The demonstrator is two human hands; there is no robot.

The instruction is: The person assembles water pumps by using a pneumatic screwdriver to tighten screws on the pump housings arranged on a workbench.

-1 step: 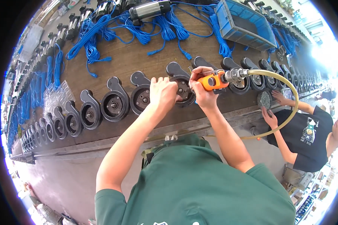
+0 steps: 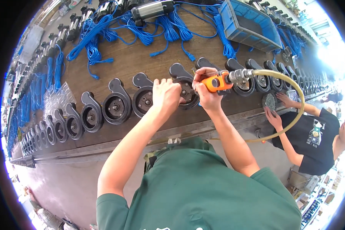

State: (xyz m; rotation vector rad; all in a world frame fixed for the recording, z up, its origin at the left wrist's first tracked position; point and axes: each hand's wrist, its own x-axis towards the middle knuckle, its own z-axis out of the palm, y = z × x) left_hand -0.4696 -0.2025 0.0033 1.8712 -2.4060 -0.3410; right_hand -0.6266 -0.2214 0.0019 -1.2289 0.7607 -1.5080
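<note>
Orange pistol-shaped, hose-fed tool (image 2: 216,83), clasped by fingers of R hand (image 2: 209,96), at right side of round black spouted housing (image 2: 185,87). L hand (image 2: 167,94) curled at housing's left, grip unclear. Hands unchanged vs. moment ago, prob. mid-step.

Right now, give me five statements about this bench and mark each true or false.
1. The right hand holds an orange tool. True.
2. A yellowish hose connects to that tool. True.
3. The left hand grips the hose. False: it is at the row of black housings.
4. The blue crate stands between the person and the housings. False: it is beyond the row, on the far side.
5. A second person, at the right, wears a green top. False: the top is black.
</note>
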